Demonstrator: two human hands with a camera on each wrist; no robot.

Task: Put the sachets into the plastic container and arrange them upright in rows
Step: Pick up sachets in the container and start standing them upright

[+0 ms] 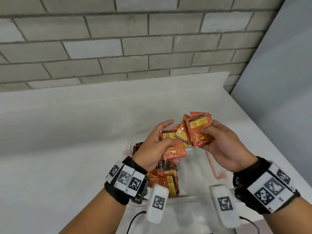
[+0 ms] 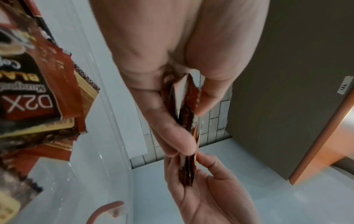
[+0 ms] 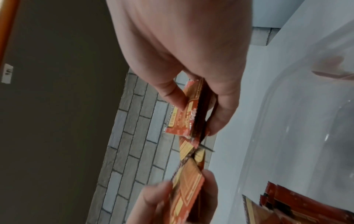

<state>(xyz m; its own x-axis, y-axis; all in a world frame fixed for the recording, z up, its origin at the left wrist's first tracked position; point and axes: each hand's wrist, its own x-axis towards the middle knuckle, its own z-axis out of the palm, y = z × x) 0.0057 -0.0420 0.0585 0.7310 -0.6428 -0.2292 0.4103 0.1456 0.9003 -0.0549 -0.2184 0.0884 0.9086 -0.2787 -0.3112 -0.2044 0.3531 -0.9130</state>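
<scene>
Both hands hold coffee sachets just above the clear plastic container (image 1: 199, 168) on the white table (image 1: 67, 132). The left hand (image 1: 157, 144) pinches a few sachets (image 1: 175, 147) lying tilted; the right hand (image 1: 219, 142) pinches a fanned bunch (image 1: 199, 130), long edges nearly upright. Sachets already inside (image 1: 167, 181) crowd the container's left side, so the bare right half lies directly below the right hand.

Bare utility room: grey block wall (image 1: 118, 39), plain white table (image 1: 67, 132), wooden door (image 2: 325, 136).
</scene>
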